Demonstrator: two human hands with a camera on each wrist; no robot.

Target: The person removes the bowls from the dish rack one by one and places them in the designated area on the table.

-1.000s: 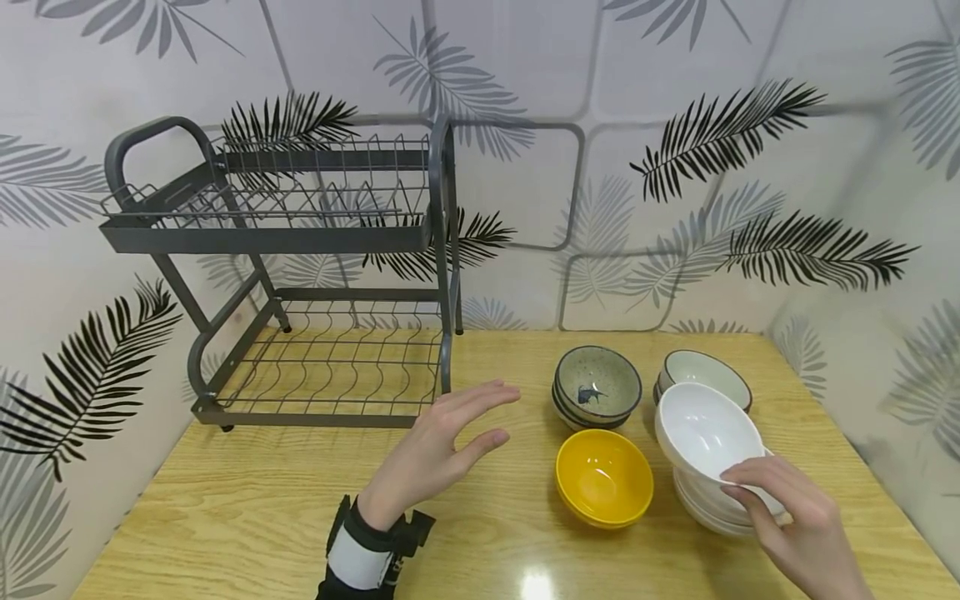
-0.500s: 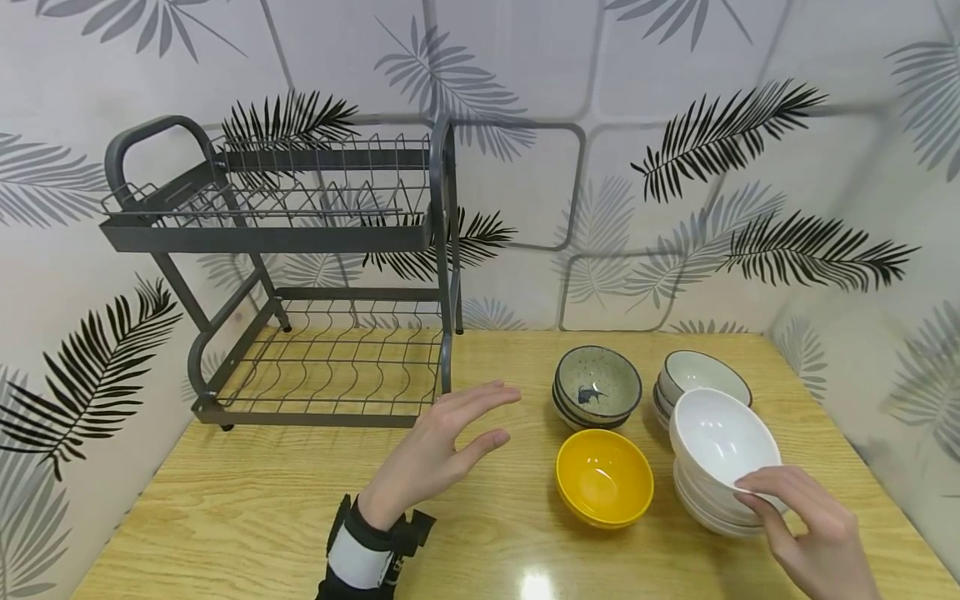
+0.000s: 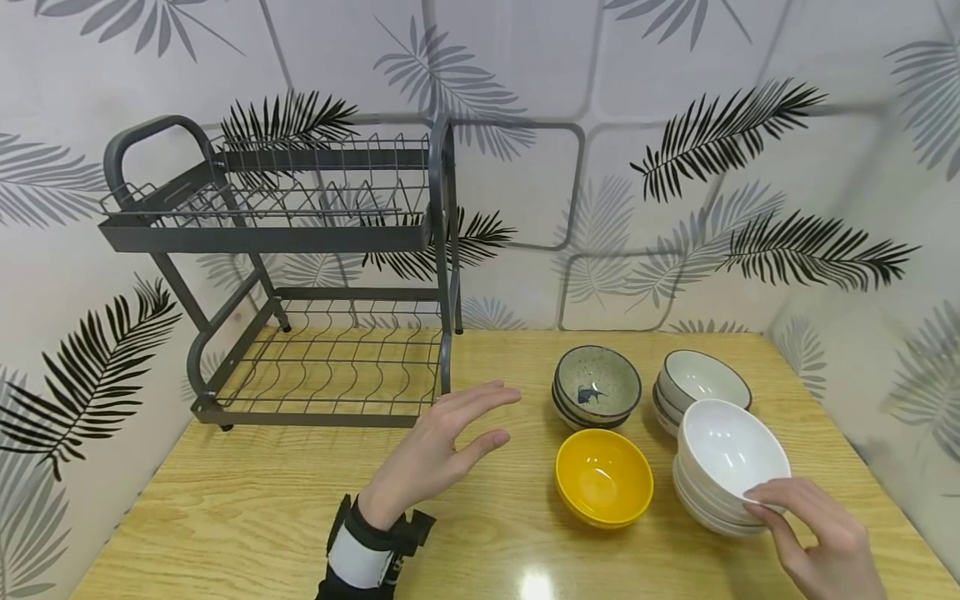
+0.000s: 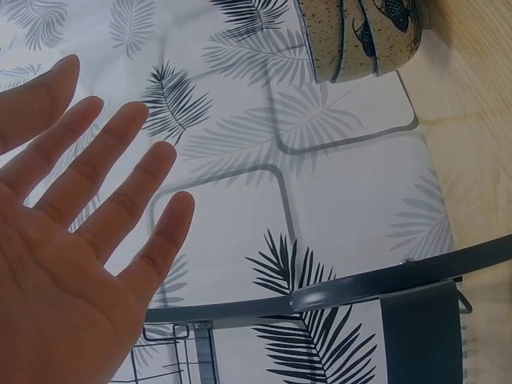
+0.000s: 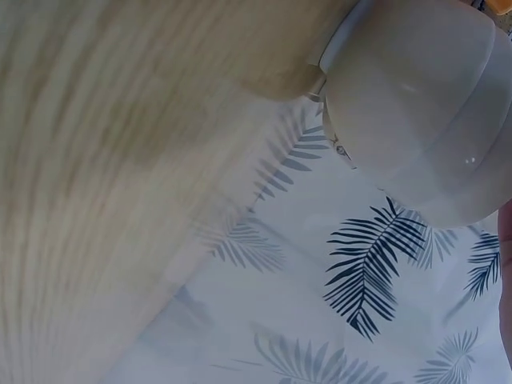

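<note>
In the head view my right hand (image 3: 821,533) pinches the near right rim of a white bowl (image 3: 735,446). That bowl sits tilted on top of a white bowl stack (image 3: 716,517) at the right of the table. The right wrist view shows the outside of the white bowls (image 5: 408,104), with only a sliver of the hand at the right edge. My left hand (image 3: 442,442) hovers over the middle of the table, fingers extended and holding nothing. Its spread fingers also appear in the left wrist view. A yellow bowl (image 3: 603,479) stands between the two hands.
Behind the yellow bowl is a stack of speckled dark-rimmed bowls (image 3: 597,387). Another stack of pale dark-rimmed bowls (image 3: 705,383) stands at the back right, close behind the white ones. A grey two-tier dish rack (image 3: 300,242) occupies the back left, against the patterned wall (image 3: 517,75).
My right hand has moved right and slightly toward me with the white bowl, which has come down onto the white stack. The left hand stays where it was.
</note>
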